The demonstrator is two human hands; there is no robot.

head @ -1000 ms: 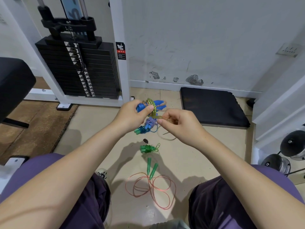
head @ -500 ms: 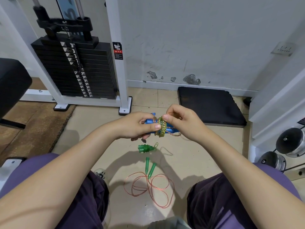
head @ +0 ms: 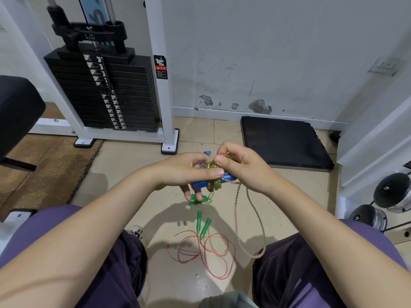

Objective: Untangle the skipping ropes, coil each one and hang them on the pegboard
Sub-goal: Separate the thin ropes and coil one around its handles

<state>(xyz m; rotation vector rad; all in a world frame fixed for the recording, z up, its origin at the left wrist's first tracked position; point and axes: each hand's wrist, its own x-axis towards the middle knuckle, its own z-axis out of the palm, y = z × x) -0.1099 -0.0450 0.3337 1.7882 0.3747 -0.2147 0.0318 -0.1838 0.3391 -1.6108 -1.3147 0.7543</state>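
Head view: both hands meet over the floor, working one bundle of rope. Left hand [head: 189, 172] has its grip curled round the blue handles [head: 200, 185], thumb laid along their top, two fingertips poking out below. Right hand [head: 240, 167] pinches narrow, thumb and forefinger closed on the yellow-green coil [head: 214, 185] wound about those handles. A peach-coloured braided rope [head: 251, 210] leaves the bundle under the right hand and drops in a long loop down to the floor near the right knee. Whether it is the same cord as the coil I cannot tell.

Just below the left hand's fingertips hangs or lies a small green knot of handles [head: 196, 199] with a thin green loop beside it; contact with the fingers is unclear. Nearer to the person, a second rope lies on the floor: two green handles [head: 202, 223] side by side, their thin orange cord [head: 200, 252] spread in loose overlapping rings between the knees.

Tiled floor [head: 133, 174] carries all of it. Far left stands a weight stack [head: 106, 94] in a white frame; far right a black mat [head: 284, 143] lies against the wall. Chrome dumbbells [head: 391, 192] sit at the right edge, and a black padded seat [head: 15, 112] shows at the left edge. Purple sleeves and dark trousers fill the near corners
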